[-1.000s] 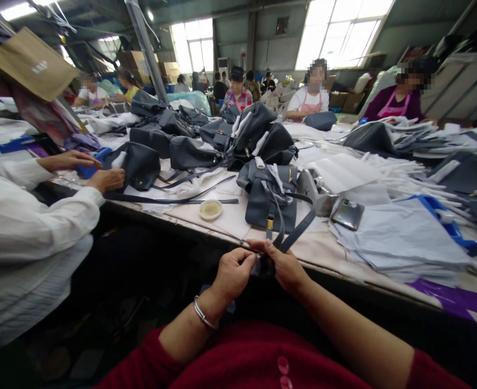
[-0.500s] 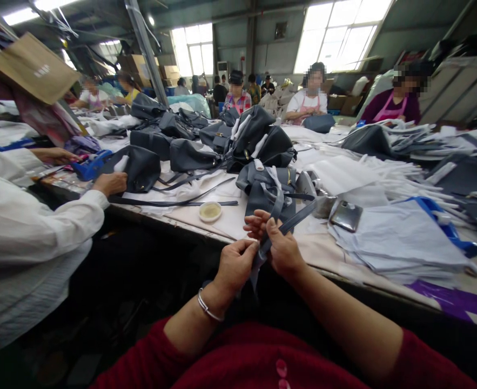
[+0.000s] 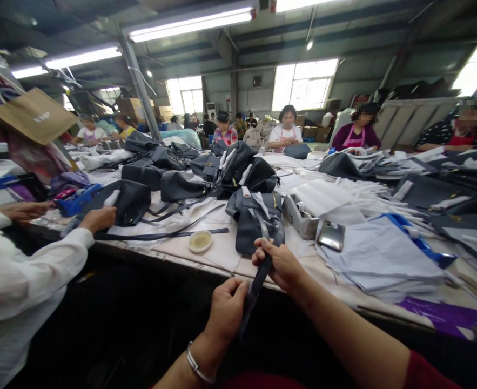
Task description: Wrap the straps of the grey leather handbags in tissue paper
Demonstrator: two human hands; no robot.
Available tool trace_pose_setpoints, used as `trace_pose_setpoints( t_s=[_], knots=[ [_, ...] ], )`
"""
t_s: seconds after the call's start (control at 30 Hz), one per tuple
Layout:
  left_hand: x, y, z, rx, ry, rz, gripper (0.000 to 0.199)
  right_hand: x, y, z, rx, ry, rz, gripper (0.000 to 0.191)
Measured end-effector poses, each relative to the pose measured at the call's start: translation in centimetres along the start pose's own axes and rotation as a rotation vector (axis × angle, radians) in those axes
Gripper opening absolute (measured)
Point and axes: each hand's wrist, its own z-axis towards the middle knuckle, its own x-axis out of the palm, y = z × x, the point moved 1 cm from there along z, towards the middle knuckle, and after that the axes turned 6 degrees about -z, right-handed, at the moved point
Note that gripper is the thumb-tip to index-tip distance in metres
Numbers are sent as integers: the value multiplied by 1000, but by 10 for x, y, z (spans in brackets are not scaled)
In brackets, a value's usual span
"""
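A dark blue-grey strap (image 3: 258,281) runs down over the table's front edge from a small dark handbag (image 3: 251,233). My right hand (image 3: 281,263) is closed around the strap, just in front of the bag. Lower down, my left hand (image 3: 226,307) pinches the strap's edge between thumb and finger; exactly what lies in the pinch is partly hidden. The lower end of the strap is blurred and fades into the dark below the table. White wrapping (image 3: 245,192) covers part of the bag's top.
A small round dish (image 3: 200,241) and a phone (image 3: 331,235) lie on the table, near a grey box (image 3: 300,216). White sheets (image 3: 380,254) spread at right. More dark bags (image 3: 242,170) are piled behind. At left, a co-worker's hand (image 3: 98,219) holds another bag.
My hands have moved apart along the strap: the left has dropped lower and to the left, while the right grips it near the bag. The view has tilted up and turned right.
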Motion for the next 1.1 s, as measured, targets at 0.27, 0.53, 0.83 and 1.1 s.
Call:
trace_pose_setpoints(
  t_s=[0.27, 0.53, 0.83, 1.1],
  knots=[
    [5, 3, 27, -28, -57, -76, 34, -7, -47, -7, 72, 8, -350, 41],
    [21, 4, 59, -22, -127, -76, 30, -22, -8, 44, 212, -133, -292, 39],
    [45, -18, 116, -62, -180, -162, 19, -40, -24, 37, -18, -205, -610, 28],
    [57, -6, 133, -53, -158, -149, 24, -58, 2, 42, -508, -252, -1327, 17]
  ],
)
